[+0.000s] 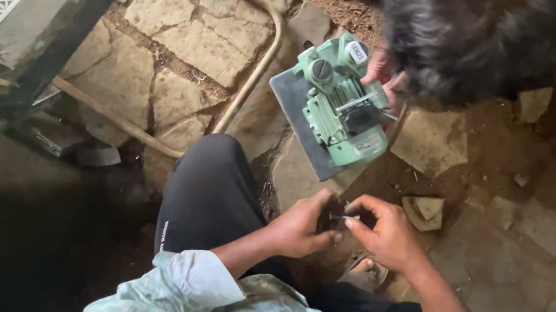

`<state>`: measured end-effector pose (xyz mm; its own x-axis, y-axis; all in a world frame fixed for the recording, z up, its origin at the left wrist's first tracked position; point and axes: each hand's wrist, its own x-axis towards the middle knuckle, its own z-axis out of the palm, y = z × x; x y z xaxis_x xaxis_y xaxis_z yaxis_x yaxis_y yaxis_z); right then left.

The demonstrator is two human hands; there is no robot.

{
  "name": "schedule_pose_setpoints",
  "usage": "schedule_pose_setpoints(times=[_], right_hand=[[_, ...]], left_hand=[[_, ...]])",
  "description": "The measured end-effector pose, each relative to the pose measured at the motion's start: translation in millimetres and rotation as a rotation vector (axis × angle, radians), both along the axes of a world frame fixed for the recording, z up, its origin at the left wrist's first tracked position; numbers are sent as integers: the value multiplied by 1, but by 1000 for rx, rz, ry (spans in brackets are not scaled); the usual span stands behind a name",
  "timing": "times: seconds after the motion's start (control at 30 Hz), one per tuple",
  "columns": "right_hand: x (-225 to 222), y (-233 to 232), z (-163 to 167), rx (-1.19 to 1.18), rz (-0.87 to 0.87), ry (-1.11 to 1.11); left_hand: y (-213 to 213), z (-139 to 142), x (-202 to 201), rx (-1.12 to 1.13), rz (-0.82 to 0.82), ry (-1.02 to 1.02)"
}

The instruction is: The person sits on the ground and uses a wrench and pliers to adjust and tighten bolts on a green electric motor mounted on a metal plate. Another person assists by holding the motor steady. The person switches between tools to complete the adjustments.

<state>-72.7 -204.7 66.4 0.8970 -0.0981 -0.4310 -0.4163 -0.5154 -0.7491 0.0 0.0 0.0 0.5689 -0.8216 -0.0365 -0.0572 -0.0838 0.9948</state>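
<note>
Dark part (332, 218), small, sits between both hands at about 6 o'clock of frame centre, just above the person's knee; its kind cannot be told. Left hand (300, 227) is curled round it from 9 o'clock, fingers closed against its underside. Right hand (385, 234) meets it from 3 o'clock, thumb and forefinger pinched narrow on a thin metal pin (346, 218) that touches the part. Green motor (339, 106) lies on a grey plate (296, 118) at 12 o'clock of the hands, near but apart, tilted toward 5 o'clock. Another person's hand (384, 72) touches the motor at its 2 o'clock side, below a head of dark hair (463, 37). Bent pipe (250, 72) runs at 10 o'clock over stone paving (185, 35). Stone chip (424, 211) lies at 2 o'clock of the right hand, just beside it.
</note>
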Motion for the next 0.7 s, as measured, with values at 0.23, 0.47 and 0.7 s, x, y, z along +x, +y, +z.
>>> schedule_pose_setpoints(times=[0.23,0.47,0.7], right_hand=[[-3,4,-10,82,-32,-85],[-3,5,-29,287,-122,-153],[15,-12,-53,491,-426,412]], left_hand=[[-12,-42,-1,121,-64,425],[-8,-63,-5,-82,-100,825],[14,-106,104,-113,126,852]])
